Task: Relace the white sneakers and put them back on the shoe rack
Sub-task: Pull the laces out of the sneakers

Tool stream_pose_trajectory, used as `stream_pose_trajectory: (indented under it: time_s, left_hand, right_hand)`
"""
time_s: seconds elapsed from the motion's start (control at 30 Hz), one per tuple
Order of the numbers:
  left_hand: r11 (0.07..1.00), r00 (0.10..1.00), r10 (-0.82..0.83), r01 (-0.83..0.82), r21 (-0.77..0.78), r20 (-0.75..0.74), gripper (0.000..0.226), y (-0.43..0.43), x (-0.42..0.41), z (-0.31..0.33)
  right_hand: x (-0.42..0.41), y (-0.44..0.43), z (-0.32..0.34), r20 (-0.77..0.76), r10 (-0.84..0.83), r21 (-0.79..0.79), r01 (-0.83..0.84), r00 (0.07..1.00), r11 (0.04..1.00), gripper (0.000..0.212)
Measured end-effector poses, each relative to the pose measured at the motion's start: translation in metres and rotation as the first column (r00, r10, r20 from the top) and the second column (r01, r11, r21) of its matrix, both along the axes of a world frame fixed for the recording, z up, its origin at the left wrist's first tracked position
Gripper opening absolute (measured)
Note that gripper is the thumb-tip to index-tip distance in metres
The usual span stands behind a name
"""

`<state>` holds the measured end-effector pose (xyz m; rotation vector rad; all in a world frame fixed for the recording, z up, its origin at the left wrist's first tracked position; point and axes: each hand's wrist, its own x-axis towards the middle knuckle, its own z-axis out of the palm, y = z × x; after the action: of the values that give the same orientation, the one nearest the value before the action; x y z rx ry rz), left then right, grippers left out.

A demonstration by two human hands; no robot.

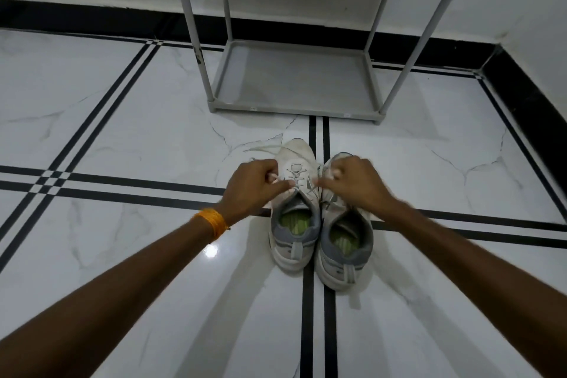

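Two white sneakers with grey heels stand side by side on the floor, toes pointing away from me. The left sneaker has its lace crossed through the upper eyelets, and a loose lace end trails off past its toe to the left. My left hand pinches the lace at the sneaker's left side. My right hand pinches the lace between the two shoes and covers the front of the right sneaker. The grey shoe rack stands just beyond the shoes, its bottom shelf bare.
The floor is glossy white marble tile with black inlay stripes. A black skirting runs along the white wall behind the rack and down the right side. An orange band sits on my left wrist.
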<state>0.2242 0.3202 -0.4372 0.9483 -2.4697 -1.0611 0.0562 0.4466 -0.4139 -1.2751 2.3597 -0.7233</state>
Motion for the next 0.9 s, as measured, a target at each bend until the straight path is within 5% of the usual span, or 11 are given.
stream_pose_trajectory:
  time_s: [0.13, 0.33, 0.47, 0.53, 0.6, 0.7, 0.83, 0.9]
  left_hand:
    - [0.964, 0.974, -0.222, 0.226, -0.142, 0.041, 0.032, -0.016, -0.004, 0.068]
    - [0.783, 0.843, -0.529, 0.528, -0.330, 0.093, 0.021, -0.021, -0.034, 0.149]
    - [0.515, 0.774, -0.477, 0.630, -0.581, 0.415, 0.020, -0.031, -0.052, 0.166]
    - [0.459, 0.783, -0.395, 0.622, -0.634, 0.481, 0.024, -0.036, -0.056, 0.173]
    - [0.559, 0.823, -0.355, 0.567, -0.605, 0.444, 0.029, -0.037, -0.058, 0.184]
    - [0.887, 0.908, -0.368, 0.407, -0.218, 0.200, 0.035, -0.036, -0.060, 0.190]
    - [0.950, 0.963, -0.266, 0.269, 0.159, -0.036, 0.034, -0.035, -0.053, 0.181]
    - [0.946, 0.967, -0.241, 0.253, 0.204, -0.082, 0.037, -0.035, -0.052, 0.179]
  right_hand:
    - [-0.015, -0.018, 0.065, -0.035, 0.116, -0.090, -0.118, 0.993, 0.989, 0.040]
    - [-0.016, -0.053, 0.152, -0.142, 0.227, -0.216, -0.254, 0.964, 0.943, 0.039]
    - [-0.009, -0.062, 0.185, -0.096, 0.300, -0.257, -0.315, 0.949, 0.914, 0.036]
    - [-0.005, -0.065, 0.193, -0.072, 0.310, -0.274, -0.318, 0.948, 0.908, 0.032]
    - [-0.005, -0.067, 0.195, -0.018, 0.264, -0.343, -0.254, 0.964, 0.904, 0.018]
    - [-0.013, -0.058, 0.181, 0.157, 0.101, -0.377, -0.035, 0.982, 0.926, 0.028]
    - [-0.006, -0.038, 0.149, 0.387, 0.142, -0.096, -0.113, 0.911, 0.989, 0.025]
    - [0.004, -0.034, 0.143, 0.413, 0.185, -0.152, -0.133, 0.892, 0.979, 0.017]
